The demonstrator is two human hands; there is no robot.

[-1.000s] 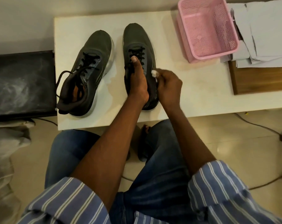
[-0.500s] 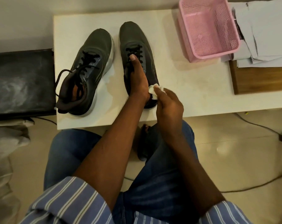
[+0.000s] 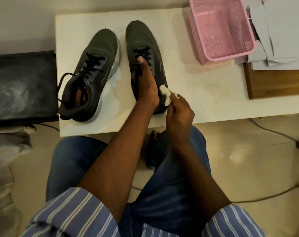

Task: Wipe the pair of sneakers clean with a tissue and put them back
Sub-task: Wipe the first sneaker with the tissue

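Two dark grey sneakers stand side by side on the white table (image 3: 188, 93), toes pointing away from me. The left sneaker (image 3: 95, 69) sits alone with its black laces loose. My left hand (image 3: 146, 82) lies on top of the right sneaker (image 3: 142, 38), gripping its tongue and opening, thumb on the laces. A crumpled white tissue (image 3: 166, 94) is pinched in my right hand (image 3: 179, 115) and pressed against the right side of that sneaker near the heel.
A pink mesh basket (image 3: 222, 29) stands at the table's back right. Grey papers (image 3: 279, 33) lie on a wooden board (image 3: 275, 84) to the right. A black case (image 3: 22, 86) adjoins the table's left edge. Cables run over the floor.
My right hand has drawn the tissue back along the right sneaker's side, from beside the laces toward the heel. My left hand has kept its hold on the sneaker.
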